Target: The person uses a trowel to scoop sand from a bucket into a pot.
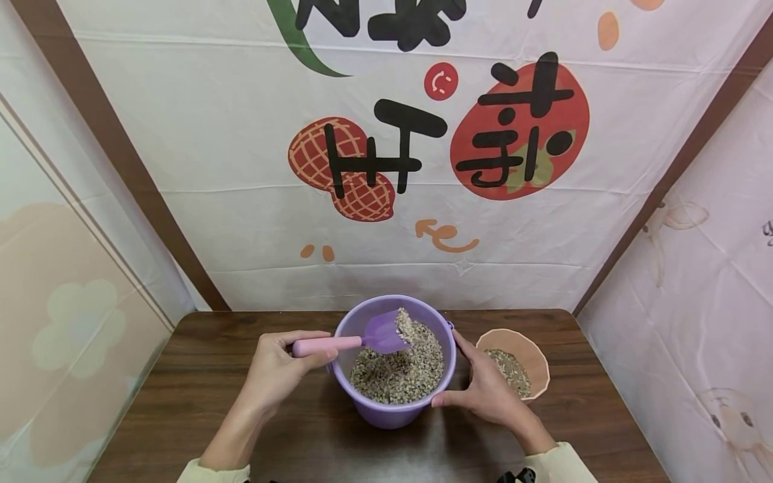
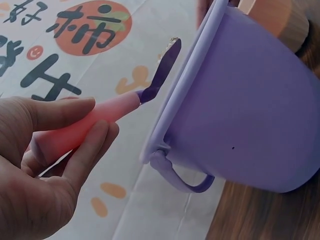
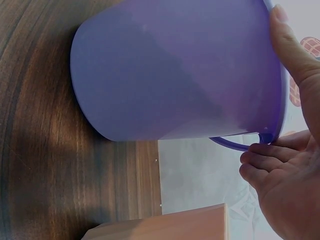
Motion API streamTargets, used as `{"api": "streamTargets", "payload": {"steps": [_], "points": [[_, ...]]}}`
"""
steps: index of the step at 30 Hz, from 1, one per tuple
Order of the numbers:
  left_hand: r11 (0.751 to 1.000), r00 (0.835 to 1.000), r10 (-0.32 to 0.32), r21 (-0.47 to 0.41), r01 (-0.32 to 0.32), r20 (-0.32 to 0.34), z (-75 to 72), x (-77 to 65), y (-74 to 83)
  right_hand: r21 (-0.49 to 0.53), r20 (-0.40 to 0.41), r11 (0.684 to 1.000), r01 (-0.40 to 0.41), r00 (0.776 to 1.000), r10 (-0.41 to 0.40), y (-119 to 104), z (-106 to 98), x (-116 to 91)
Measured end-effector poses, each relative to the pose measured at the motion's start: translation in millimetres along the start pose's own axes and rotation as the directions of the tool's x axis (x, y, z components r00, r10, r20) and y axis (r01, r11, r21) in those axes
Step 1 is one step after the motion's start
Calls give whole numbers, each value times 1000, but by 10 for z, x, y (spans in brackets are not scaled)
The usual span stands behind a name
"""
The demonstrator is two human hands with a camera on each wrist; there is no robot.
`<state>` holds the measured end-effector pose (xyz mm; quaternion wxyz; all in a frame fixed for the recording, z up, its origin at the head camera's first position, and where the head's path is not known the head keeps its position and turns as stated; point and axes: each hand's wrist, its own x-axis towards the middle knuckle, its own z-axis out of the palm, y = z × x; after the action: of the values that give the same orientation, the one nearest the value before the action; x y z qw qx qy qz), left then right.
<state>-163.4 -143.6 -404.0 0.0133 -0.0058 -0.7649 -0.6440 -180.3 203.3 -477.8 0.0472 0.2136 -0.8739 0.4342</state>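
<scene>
A purple bucket [image 1: 389, 419] holds a mass of small grey-beige grains [image 1: 395, 376]. Over its opening, my left hand [image 1: 280, 365] grips the pink handle of a small toy shovel [image 1: 380, 332]. Some grains lie on the purple blade; the left wrist view shows this blade [image 2: 165, 65] side-on above the rim. On the bucket's right side, my right hand [image 1: 486, 386] holds the rim, thumb on the near side and fingers by the bucket's handle [image 3: 232, 144]. In the right wrist view, the fingertips are close to that handle; whether they press it is unclear.
To the right, behind my right hand, stands an orange bowl [image 1: 534, 355] with some grains inside. Everything rests on a dark wooden table [image 1: 199, 376]. A printed white cloth [image 1: 241, 221] hangs along the table's back edge, with other cloth panels at both sides.
</scene>
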Motion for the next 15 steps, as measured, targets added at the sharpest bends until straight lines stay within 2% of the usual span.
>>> {"api": "streamTargets", "payload": {"steps": [15], "points": [[1000,1000,13,-11,-13,12,-44,-32,0,-44,-11,999,-10,1000,10,-22,-2,-20]]}}
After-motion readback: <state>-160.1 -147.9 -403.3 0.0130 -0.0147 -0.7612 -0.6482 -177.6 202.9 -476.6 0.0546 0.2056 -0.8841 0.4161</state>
